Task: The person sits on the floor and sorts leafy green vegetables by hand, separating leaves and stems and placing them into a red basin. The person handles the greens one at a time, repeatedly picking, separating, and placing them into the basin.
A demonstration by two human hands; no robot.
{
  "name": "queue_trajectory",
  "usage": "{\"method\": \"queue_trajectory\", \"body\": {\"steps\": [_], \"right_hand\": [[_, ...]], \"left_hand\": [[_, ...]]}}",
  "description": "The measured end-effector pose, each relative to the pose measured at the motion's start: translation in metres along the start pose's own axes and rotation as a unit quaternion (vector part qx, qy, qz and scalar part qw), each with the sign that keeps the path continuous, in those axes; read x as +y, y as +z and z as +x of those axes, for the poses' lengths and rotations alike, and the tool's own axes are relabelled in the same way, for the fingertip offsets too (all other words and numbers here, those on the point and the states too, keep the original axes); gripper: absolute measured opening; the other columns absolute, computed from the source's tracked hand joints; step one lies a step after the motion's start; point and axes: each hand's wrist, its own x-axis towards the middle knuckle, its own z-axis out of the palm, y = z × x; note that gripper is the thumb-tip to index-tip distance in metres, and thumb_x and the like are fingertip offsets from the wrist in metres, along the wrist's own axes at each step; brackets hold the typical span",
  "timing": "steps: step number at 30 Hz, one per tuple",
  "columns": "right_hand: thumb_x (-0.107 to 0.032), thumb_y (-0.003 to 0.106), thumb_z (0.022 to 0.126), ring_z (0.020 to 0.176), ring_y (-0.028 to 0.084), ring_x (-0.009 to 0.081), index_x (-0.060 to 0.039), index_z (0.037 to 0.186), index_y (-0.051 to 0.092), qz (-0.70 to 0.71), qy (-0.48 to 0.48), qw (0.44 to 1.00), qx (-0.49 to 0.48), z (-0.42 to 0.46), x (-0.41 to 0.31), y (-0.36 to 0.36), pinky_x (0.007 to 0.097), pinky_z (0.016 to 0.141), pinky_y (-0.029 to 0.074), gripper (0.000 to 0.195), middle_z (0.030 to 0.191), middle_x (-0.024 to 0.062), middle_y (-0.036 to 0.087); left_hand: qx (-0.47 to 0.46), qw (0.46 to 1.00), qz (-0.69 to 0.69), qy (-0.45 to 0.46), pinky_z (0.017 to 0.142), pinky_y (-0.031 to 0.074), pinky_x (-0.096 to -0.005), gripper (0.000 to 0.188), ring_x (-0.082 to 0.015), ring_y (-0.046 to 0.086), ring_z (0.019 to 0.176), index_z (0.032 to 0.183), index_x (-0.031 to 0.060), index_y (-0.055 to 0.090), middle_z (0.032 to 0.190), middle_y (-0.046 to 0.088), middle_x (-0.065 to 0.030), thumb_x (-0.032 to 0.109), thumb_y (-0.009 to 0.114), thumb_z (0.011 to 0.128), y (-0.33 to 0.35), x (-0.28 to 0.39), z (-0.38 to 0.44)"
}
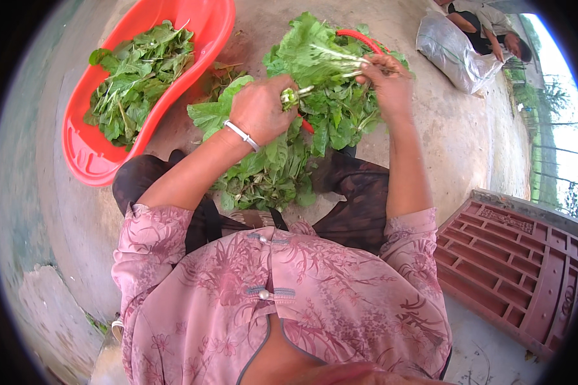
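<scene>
My left hand (262,108), with a bracelet at the wrist, is closed around a bunch of leafy greens (207,113); cut stems poke out on its right side. In my right hand (385,79) are the pale stems of more leafy greens (308,53), whose broad leaves spread to the left. Below and behind both hands lies a large heap of loose greens (337,115), with a red handle (361,36) curving over its top; what the handle belongs to is mostly hidden. Another pile of greens (269,178) rests between my legs.
A red plastic tub (212,29) at the upper left holds more greens (139,77). At the upper right, another person (486,24) bends beside a whitish woven sack (453,53). A reddish metal gate (515,264) stands at the right. The ground is concrete.
</scene>
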Motion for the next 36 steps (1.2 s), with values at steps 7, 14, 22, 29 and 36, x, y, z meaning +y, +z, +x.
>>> {"method": "queue_trajectory", "body": {"steps": [7,14,22,29,36], "right_hand": [[-0.015,0.07,0.075,0.064,0.061,0.0148,0.0004,0.081,0.064,-0.111,-0.042,0.986,-0.12,-0.038,0.004,0.059,0.0294,0.06,0.049,0.017,0.072,0.0098,0.065],[0.002,0.064,0.082,0.063,0.065,0.015,-0.0012,0.088,0.056,0.173,0.154,0.954,-0.193,-0.049,-0.006,0.063,0.0258,0.055,0.05,0.01,0.077,0.0073,0.064],[-0.002,0.063,0.084,0.065,0.064,0.0158,0.0016,0.096,0.057,0.186,0.142,0.949,-0.213,-0.052,-0.009,0.057,0.0293,0.057,0.051,0.014,0.083,0.0093,0.064],[-0.013,0.058,0.084,0.093,0.056,0.0402,0.0046,0.109,0.055,-0.351,-0.292,0.858,-0.236,-0.065,0.006,0.057,0.0443,0.084,0.045,0.031,0.097,0.0206,0.058],[-0.015,0.059,0.081,0.09,0.055,0.0385,0.0013,0.091,0.052,-0.353,-0.288,0.85,-0.263,-0.064,0.012,0.059,0.045,0.084,0.044,0.021,0.089,0.0198,0.056]], "left_hand": [[0.072,0.995,0.025,0.066,0.083,0.049,-0.0427,0.052,-0.0355,0.063,0.097,0.115,0.0093,0.064,0.105,0.067,-0.016,0.03,0.081,0.07,0.011,-0.006,0.003],[0.056,0.993,0.059,0.092,0.088,0.046,-0.044,0.049,-0.0314,0.062,0.094,0.108,0.0134,0.067,0.093,0.065,-0.0126,0.028,0.084,0.064,0.012,-0.012,0.005],[-0.094,0.974,-0.204,-0.038,0.071,0.05,-0.0378,0.03,-0.0301,0.066,0.076,0.096,0.0057,0.065,0.081,0.067,-0.0152,0.015,0.076,0.069,0.019,-0.03,0.008],[-0.101,0.988,-0.076,-0.086,0.07,0.049,-0.0414,0.03,-0.035,0.063,0.072,0.093,0.0021,0.065,0.079,0.065,-0.0217,0.021,0.071,0.069,0.019,-0.033,0.006],[-0.144,0.959,-0.208,-0.127,0.056,0.042,-0.0276,0.014,-0.0082,0.049,0.06,0.08,-0.0019,0.063,0.067,0.058,0.0006,0.006,0.067,0.07,0.011,-0.024,0.006]]}}
